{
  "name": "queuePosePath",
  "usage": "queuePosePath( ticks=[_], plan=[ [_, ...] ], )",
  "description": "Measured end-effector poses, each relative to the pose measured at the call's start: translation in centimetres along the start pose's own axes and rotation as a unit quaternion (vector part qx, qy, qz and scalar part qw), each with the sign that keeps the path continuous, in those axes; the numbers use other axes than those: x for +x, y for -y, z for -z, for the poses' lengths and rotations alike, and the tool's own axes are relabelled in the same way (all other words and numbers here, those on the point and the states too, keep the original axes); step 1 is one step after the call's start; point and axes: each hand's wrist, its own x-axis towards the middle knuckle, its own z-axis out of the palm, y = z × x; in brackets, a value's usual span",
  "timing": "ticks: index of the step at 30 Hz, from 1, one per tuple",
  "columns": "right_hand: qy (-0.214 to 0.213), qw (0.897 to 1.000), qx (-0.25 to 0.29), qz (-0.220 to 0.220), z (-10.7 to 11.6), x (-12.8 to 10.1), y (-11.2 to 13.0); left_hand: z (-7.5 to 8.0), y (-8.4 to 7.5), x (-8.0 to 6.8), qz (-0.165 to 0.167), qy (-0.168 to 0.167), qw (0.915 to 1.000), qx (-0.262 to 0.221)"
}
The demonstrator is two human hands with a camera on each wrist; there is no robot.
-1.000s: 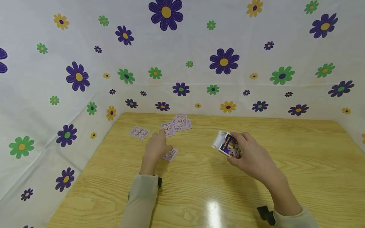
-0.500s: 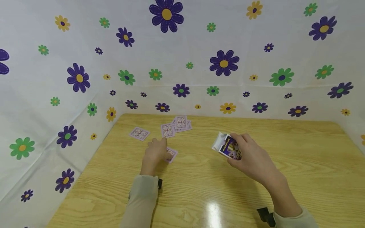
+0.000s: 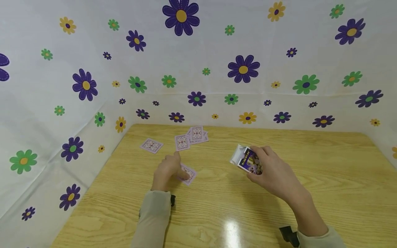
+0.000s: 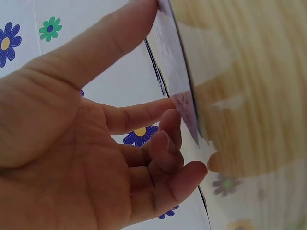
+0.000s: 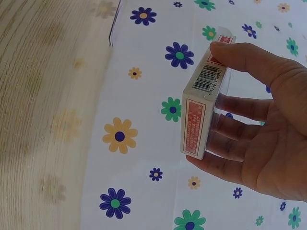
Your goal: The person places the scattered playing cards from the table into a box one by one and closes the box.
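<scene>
Head view: person at wood-grain table (image 3: 217,213), bare hands; patterned backs showing on all cards in sight.
L hand: left hand (image 3: 165,169) is low over tabletop, thumb straight w/ tip on near card (image 3: 192,173); per L wrist view, index finger reaches to card's edge, other fingers loosely bent. Wide gap thumb-to-index; hand touches card but isn't wrapped round it.
Near card: on table under L thumb, partly hidden by it; fully flat or one edge a bit raised, can't tell.
R hand: right hand (image 3: 276,174) grips box (image 3: 253,162), thumb one side, fingers other; held up above tabletop, well apart from cards.
Box: tilted, white flap (image 3: 237,154) end toward L hand; dark printed front up. R wrist view gives barcode (image 5: 207,77) + red panel (image 5: 194,127). Contents not visible.
Other cards: lone card (image 3: 152,145) off to L; front card (image 3: 182,142) just beside/touching overlapped pair, top card (image 3: 196,133) over under card (image 3: 203,137).
Card handling: prob. v. light, thin, springy, slick; likely slides easily, hard to lift flat. Best hold: opp. edges, thumb + index, or drag to table edge; don't crease corners.
Box handling: prob. light thin cardboard, crushable. Hold by narrow sides, gentle squeeze, fingers clear of flap.
Backdrop: white cloth (image 3: 211,41) w/ flowers behind table.
</scene>
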Motion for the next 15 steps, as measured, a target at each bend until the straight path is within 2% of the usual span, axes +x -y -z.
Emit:
queuePosePath(
  ticks=[11,15],
  plan=[
    [-0.003,1.0,-0.003,0.001,0.0,-0.03,0.05,0.05,0.13,0.41,-0.021,-0.011,0.9994,0.026],
    [-0.002,1.0,-0.001,0.002,0.02,-0.05,0.06,-0.01,0.23,0.51,-0.023,-0.014,0.9996,0.008]
  ],
)
